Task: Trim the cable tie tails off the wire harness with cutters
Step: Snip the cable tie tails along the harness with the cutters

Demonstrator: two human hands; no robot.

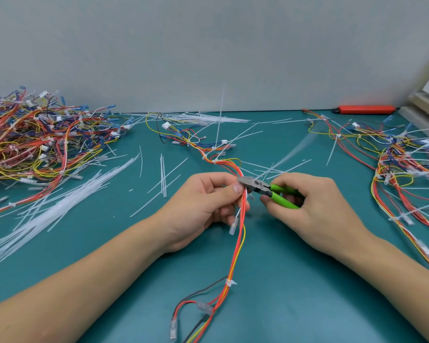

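Nearest my view, the wire harness (235,248) ends in clear sleeved terminals and a white tie head at the bottom edge. Its long axis runs from there up and away from me, across the teal table (282,293), toward the far wall. It is a bundle of thin red, orange and yellow insulated wires with one black lead.

My left hand (203,206) holds the harness mid-length, fingers (237,188) clamped on the bundle. My right hand (305,206) has its fingers wrapped around the green handles of the cutters (265,188). The cutters lie roughly crosswise to the harness, grey metal nose pointing left and touching the bundle just beside the left thumb. I cannot tell whether the blades are closed.

Loose translucent cable tie tails (47,214) lie scattered left of the hands. Tangled harness piles sit far left (35,134) and far right (401,164). A red tool (367,109) rests against the wall.
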